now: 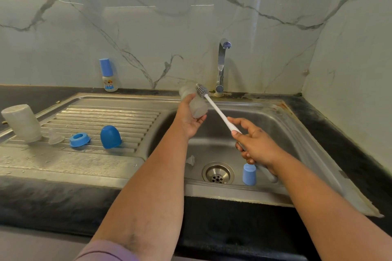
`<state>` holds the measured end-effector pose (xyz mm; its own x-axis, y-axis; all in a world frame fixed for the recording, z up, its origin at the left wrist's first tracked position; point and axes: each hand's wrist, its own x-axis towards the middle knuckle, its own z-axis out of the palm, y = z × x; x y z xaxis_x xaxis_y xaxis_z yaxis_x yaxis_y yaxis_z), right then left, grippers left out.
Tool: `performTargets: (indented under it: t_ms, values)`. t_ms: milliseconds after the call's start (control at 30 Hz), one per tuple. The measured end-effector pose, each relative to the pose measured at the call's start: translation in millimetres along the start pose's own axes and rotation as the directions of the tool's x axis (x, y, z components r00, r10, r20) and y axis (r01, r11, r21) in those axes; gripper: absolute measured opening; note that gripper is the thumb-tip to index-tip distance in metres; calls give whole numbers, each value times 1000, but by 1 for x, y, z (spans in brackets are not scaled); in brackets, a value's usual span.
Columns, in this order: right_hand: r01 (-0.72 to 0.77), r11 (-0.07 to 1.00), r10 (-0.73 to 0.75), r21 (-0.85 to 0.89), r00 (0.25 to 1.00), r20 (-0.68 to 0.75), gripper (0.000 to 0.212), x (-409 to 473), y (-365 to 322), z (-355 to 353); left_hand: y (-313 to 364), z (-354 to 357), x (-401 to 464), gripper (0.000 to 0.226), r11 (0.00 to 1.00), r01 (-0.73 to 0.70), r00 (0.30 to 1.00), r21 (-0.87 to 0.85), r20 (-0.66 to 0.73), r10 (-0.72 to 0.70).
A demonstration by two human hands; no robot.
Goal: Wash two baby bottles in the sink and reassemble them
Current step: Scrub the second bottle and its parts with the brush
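Marble-walled steel sink (275, 125): left hand (191, 116) grips bottle (196, 105), right hand (256, 144) grips brush (216, 110), seemingly outside it.

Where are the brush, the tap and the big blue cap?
brush (202, 90): head view, on its grey bristle head.
tap (221, 63): head view, on its upright metal neck.
big blue cap (110, 136): head view, on its domed side.

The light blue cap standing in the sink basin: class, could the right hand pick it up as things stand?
Probably not yet: the right hand grips the bottle brush, though the light blue cap stands unobstructed just below it.
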<state>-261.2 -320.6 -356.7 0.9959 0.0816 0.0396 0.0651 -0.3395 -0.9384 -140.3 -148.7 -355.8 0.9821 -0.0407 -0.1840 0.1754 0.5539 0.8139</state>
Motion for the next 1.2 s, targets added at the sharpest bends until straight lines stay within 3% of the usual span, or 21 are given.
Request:
performTargets:
  t_ms: [167,233,367,400,467,567,633,733,867,1000,1200]
  values:
    - [-7,999,6,-47,999,-37,37,2,2,0,-7,-3,2,59,987,12,1000,157,-14,-10]
    - [-34,999,34,-41,999,-16,38,1,-1,-2,-7,-2,2,59,995,-24,998,95,-55,30]
    - [-92,995,86,34,983,163,37,-7,-8,-17,3,-11,11,51,966,-191,943,-175,-307,131]
    - [-91,995,86,28,982,166,37,-7,-6,-14,4,-14,15,49,964,-222,928,-148,-334,163]
    - [-66,997,68,-27,996,56,36,0,-1,0,-3,-11,15,49,975,-215,935,61,-276,223]
    - [-38,992,19,-124,988,-151,36,16,3,14,-24,25,-4,50,945,-192,978,264,-31,208]
    - [-29,996,10,-88,979,-206,35,20,3,11,-24,43,-9,47,945,-226,971,238,-21,238]
    - [-22,996,41,82,970,-238,31,14,1,-2,-14,30,-2,45,979,-168,972,118,-148,185]
    - [-13,998,22,68,992,-128,31,4,2,-6,-7,4,0,49,999,-35,997,-41,-72,32]
    - [17,999,-14,32,997,-76,34,5,-2,5,-7,15,-6,51,997,-41,999,62,-6,41]
    - [-32,999,28,20,987,156,34,-6,-9,-3,15,-4,3,46,970,-169,940,-175,-323,106]
